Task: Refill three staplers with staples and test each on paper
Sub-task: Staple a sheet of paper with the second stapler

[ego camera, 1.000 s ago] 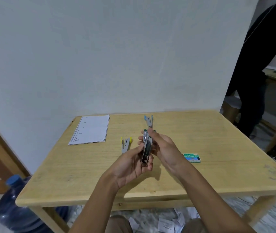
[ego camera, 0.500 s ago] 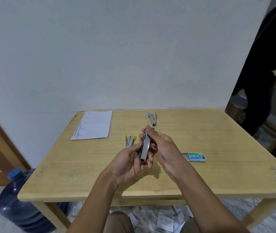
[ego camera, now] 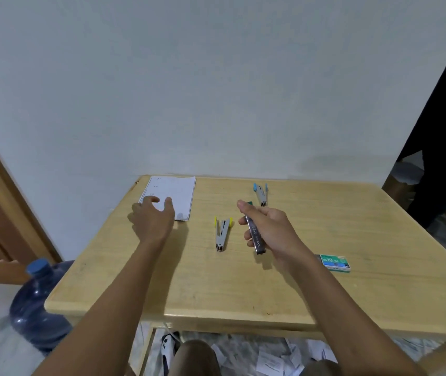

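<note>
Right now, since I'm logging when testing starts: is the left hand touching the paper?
Cannot tell. In the head view the left hand overlaps the paper, but contact or hovering is unclear.

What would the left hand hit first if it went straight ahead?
Probably the paper: the left hand points at it, fingers spread over its near edge. Its height above the sheet is unclear.

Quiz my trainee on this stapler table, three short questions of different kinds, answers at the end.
1. True or false: the right hand grips the green-tipped stapler.
2. The left hand hovers over: A the paper, B a mug, C a phone.
3. How many staplers lie untouched on the table?
Key: 1 true. 2 A. 3 two: the yellow-tipped stapler and the blue-tipped stapler.
</note>
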